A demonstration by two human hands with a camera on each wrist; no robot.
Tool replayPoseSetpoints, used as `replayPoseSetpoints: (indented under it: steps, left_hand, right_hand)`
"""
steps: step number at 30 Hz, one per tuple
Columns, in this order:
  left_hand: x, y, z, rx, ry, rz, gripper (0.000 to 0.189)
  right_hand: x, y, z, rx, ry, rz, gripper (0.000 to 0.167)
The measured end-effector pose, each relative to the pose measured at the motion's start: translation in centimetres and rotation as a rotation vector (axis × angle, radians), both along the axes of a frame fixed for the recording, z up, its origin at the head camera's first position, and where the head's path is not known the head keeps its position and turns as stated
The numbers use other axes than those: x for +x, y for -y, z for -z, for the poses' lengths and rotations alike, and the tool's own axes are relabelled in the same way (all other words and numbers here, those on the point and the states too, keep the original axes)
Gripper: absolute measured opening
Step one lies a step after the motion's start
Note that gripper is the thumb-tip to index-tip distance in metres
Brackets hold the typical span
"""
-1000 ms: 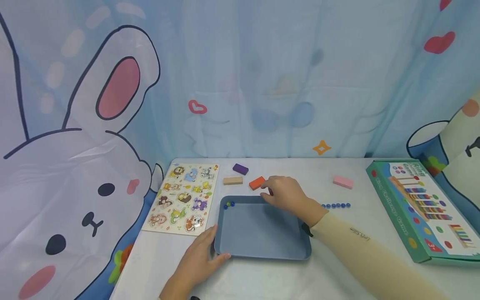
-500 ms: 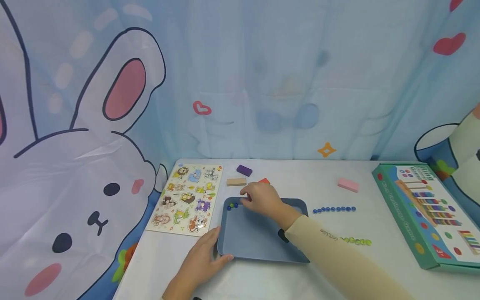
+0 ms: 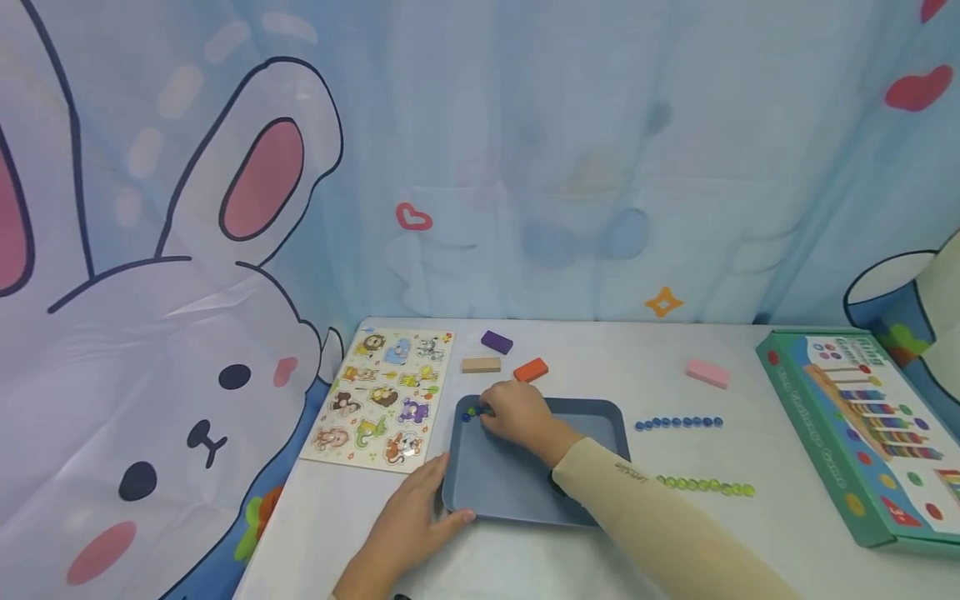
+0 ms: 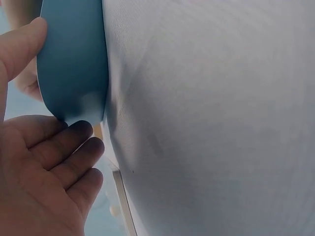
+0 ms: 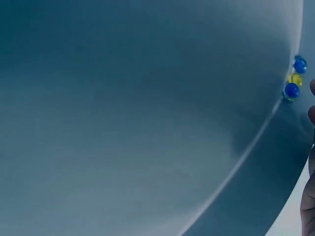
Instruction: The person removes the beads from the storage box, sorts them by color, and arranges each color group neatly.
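Note:
A blue-grey tray (image 3: 517, 483) lies on the white table; its wall (image 4: 74, 59) fills the upper left of the left wrist view. My left hand (image 3: 411, 518) rests at its near left corner, thumb on the near rim and relaxed fingers along the left side. My right hand (image 3: 517, 412) reaches into the tray's far left corner, fingers bent down. Small glass marbles sit there, a blue marble (image 5: 292, 90), a yellow-green marble (image 5: 295, 79) and another blue marble (image 5: 299, 65). Two right fingertips (image 5: 312, 115) show close beside them, slightly parted; the thumb is hidden.
Right of the tray lie a row of blue marbles (image 3: 678, 423) and a row of green marbles (image 3: 705, 485). Behind it are orange (image 3: 531, 370), tan (image 3: 481, 365) and purple (image 3: 497, 342) blocks. An animal puzzle board (image 3: 382, 400), pink block (image 3: 707, 372) and green game box (image 3: 817, 442) flank it.
My right hand has moved left and down from above the tray's far rim, by the orange block, to the marbles in the far left corner. My left hand stays at the tray's corner.

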State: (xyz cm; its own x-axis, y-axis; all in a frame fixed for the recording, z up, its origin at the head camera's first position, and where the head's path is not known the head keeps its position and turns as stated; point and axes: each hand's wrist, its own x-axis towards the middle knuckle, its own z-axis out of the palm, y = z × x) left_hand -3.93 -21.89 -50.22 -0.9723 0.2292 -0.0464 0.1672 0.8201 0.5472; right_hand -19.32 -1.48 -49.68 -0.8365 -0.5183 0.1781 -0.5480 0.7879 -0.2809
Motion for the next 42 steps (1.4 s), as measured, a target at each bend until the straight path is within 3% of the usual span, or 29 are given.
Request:
replayPoseSetpoints:
  steps: [10,20,32,42]
  left_hand:
    - [0.1,-0.1,0.0,0.010,-0.014,0.003,0.101]
    - [0.2,0.0,0.4,-0.005,-0.044,0.010,0.100]
    - [0.1,0.0,0.4,-0.010,-0.035,0.004,0.101]
    - [-0.1,0.1,0.5,0.004,-0.013,0.008,0.101]
  right_hand:
    - [-0.2,0.4,0.4,0.077,0.004,-0.023,0.014]
    - [-0.4,1.2,0.6,0.065,0.012,-0.037,0.014]
    - [-0.4,1.5,0.5,0.071,0.006,-0.058,0.021]
    - [-0.4,1.6,0.5,0.081,0.028,-0.067,0.015]
